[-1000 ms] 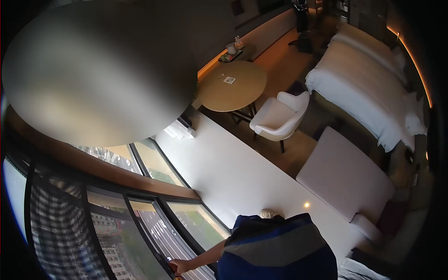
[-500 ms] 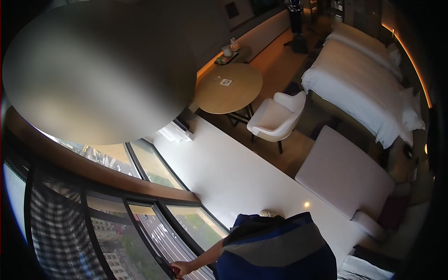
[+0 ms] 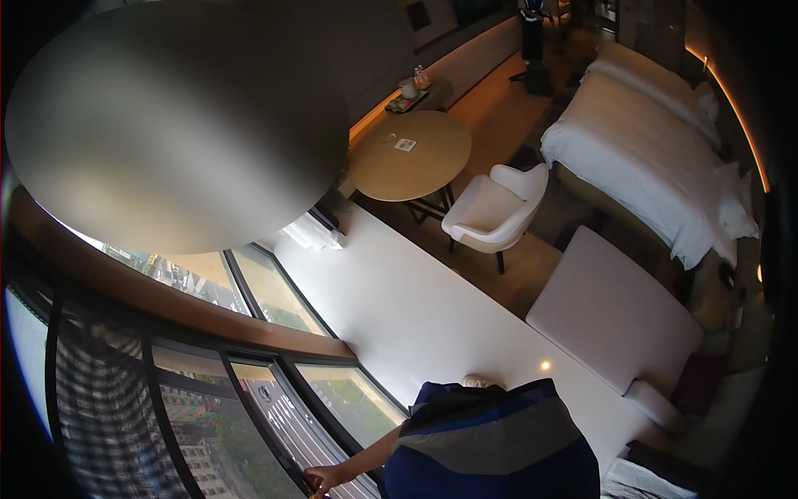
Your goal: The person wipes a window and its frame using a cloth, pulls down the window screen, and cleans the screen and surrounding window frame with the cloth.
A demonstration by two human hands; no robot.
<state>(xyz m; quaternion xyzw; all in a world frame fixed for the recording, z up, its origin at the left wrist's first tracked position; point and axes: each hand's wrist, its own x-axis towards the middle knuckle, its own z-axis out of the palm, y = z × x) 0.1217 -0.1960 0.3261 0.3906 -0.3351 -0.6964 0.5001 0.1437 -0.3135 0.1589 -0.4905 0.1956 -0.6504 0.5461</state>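
Observation:
My left hand (image 3: 325, 477) reaches out from my blue and grey top (image 3: 499, 441) to the dark window frame (image 3: 264, 426) at the bottom. Its fingers are curled at the frame's edge and seem closed on it; the fingertips are partly hidden. Street lanes and trees show through the glass (image 3: 287, 420). My right hand is out of view.
A large blurred grey shape (image 3: 174, 125) blocks the upper left. I stand on a white ledge (image 3: 399, 291) along the window. Beyond are a round table (image 3: 424, 170), a white chair (image 3: 490, 208), a chaise (image 3: 611, 316), a bed (image 3: 640, 141) and a person (image 3: 532, 41).
The view has shifted very slightly. My left hand stays at the window frame, almost unmoved. The person at the back has moved their arms a little.

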